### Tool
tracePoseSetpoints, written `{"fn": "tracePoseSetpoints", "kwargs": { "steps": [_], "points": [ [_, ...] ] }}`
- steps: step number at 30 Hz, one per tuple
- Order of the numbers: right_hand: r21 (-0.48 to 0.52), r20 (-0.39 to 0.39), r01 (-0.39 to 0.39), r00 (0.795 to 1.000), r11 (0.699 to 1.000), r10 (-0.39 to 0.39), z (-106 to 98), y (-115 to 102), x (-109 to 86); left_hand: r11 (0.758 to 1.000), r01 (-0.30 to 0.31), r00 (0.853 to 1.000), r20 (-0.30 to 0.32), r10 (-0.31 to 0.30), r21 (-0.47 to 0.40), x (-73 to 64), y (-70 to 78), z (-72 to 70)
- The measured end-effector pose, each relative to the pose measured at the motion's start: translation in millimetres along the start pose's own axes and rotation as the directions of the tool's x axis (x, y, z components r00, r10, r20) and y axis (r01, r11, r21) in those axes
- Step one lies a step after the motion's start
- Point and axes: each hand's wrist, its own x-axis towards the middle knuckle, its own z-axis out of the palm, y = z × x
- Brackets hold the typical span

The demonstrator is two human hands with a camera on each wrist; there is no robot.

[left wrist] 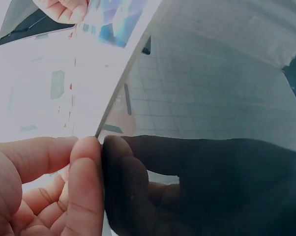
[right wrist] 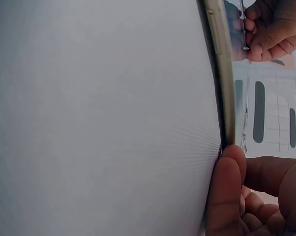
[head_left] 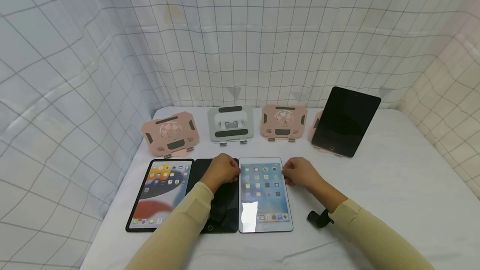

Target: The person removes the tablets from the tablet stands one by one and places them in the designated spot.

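A white tablet (head_left: pixel 265 195) with a lit screen of app icons lies face up on the white cloth. My left hand (head_left: pixel 223 171) pinches its left edge, over the black tablet beside it. On the opposite side my right hand (head_left: pixel 300 172) pinches the right edge. In the left wrist view the left thumb and forefinger (left wrist: pixel 86 182) meet at the edge, mirrored in the dark glass. The right wrist view has the right fingertips (right wrist: pixel 226 191) against the tablet's side (right wrist: pixel 222 59). The black tablet (head_left: pixel 228 203), screen dark, is partly hidden by my left arm.
Farther left lies a lit tablet (head_left: pixel 161 195) in a black frame. Behind stand a pink stand (head_left: pixel 171 133), a grey stand (head_left: pixel 231 123) and another pink stand (head_left: pixel 283 122). A dark tablet (head_left: pixel 346 121) leans on a pink stand at right. Gridded cloth (head_left: pixel 232 32) surrounds the table.
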Motion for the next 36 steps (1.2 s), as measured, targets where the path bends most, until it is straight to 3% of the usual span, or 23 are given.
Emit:
{"fn": "tracePoseSetpoints", "kwargs": {
  "steps": [7,15,22,28,33,36],
  "points": [
    [0.023,0.007,-0.016,1.000,1.000,0.016,-3.2,5.3,1.4,0.989,0.056,0.998,0.031,-0.052,-0.136,3.5,-0.4,0.3],
    [-0.018,0.062,0.007,0.998,1.000,-0.006,-15.5,11.2,3.3,0.989,0.056,0.998,0.048,-0.050,-0.136,3.4,1.0,-0.3],
    [0.003,0.087,0.084,0.993,0.996,-0.084,-49.8,15.1,-4.3,0.993,0.004,0.999,0.039,0.001,-0.119,11.1,5.1,-0.7],
    [0.054,-0.042,0.141,0.989,0.989,-0.139,-95.7,26.4,-14.3,0.988,-0.102,0.994,0.017,0.104,-0.114,27.6,38.1,0.7],
    [0.082,-0.178,0.171,0.972,0.982,-0.154,-135.9,45.2,-26.2,0.963,-0.226,0.971,0.046,0.235,-0.145,43.5,75.6,5.7],
    [0.095,-0.252,0.176,0.957,0.980,-0.147,-154.4,55.1,-28.0,0.955,-0.258,0.962,0.058,0.268,-0.146,54.0,95.4,9.5]
  ]
}}
